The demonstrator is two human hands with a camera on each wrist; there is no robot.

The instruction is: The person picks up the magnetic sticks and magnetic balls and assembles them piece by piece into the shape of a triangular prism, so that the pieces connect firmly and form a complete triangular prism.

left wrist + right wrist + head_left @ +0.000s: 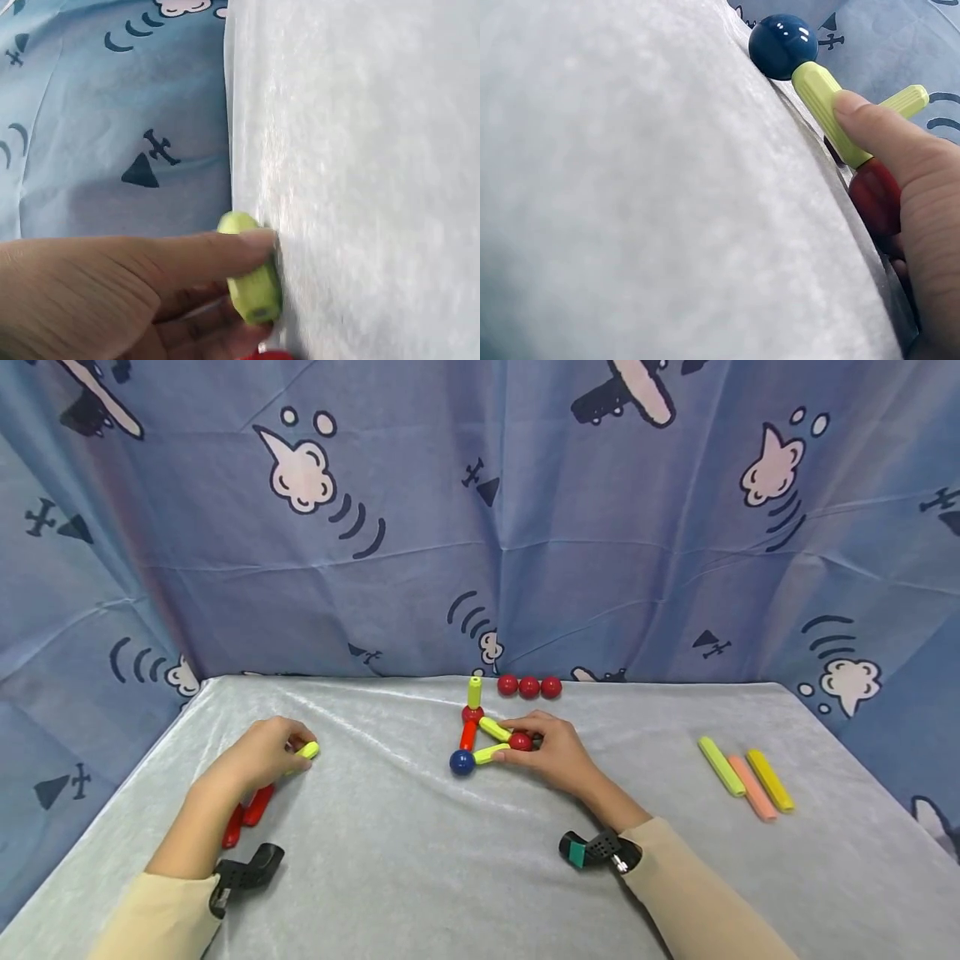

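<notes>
My left hand (266,752) pinches a short yellow-green rod (255,289) between thumb and fingers, at the left of the table. My right hand (551,752) grips the corner of a triangle of rods and balls, around its red ball (521,742). The thumb lies along a yellow-green rod (829,112) that joins this ball to a blue ball (784,46). A red rod (468,735) links the blue ball to another red ball (472,715), from which a yellow-green rod (474,692) stands up. The second yellow-green side (495,729) runs between the two red balls.
Two red rods (258,805) lie beneath and beside the left hand. Three red balls (528,687) sit in a row at the table's back edge. To the right are a light green rod (722,767), a pink rod (752,788) and a yellow rod (770,780). A patterned blue curtain (420,527) hangs behind.
</notes>
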